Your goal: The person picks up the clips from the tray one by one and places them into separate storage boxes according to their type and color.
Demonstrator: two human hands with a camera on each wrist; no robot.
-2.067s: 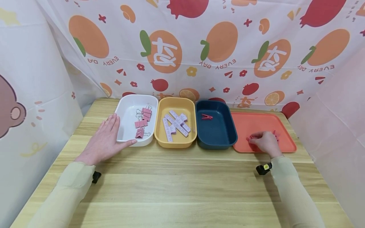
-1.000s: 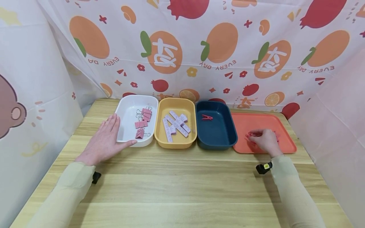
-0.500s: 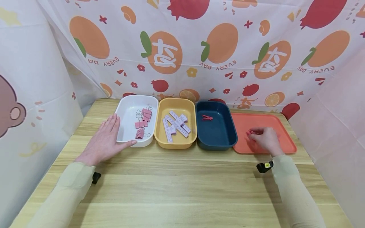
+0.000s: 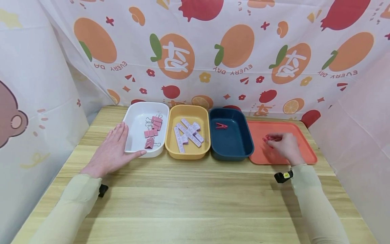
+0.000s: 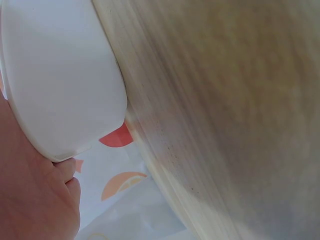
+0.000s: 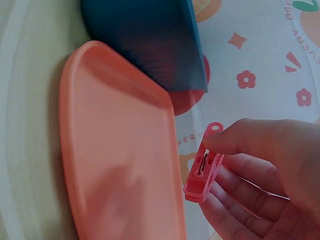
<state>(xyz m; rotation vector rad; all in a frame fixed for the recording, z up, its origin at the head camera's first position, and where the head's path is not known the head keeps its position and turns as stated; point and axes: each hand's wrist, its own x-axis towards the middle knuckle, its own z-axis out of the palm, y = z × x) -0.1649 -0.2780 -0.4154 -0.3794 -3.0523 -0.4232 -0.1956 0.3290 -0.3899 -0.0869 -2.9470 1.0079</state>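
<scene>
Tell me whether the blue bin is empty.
No: one red clothespin lies inside the blue bin, near its far end, in the head view.

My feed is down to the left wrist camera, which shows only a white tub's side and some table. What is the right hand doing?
Observer: The right hand pinches a pink clothes peg in its grip.
Operator: Where is it, relative to the containers?
Observer: Over the orange tray, at the right end of the row, beside the dark blue tub.
Operator: Anything in that blue tub?
Observer: One pink peg lies near its back wall.
Operator: And what is in my white tub?
Observer: Pink binder clips lie in the white tub; the left hand rests flat against its side.
</scene>
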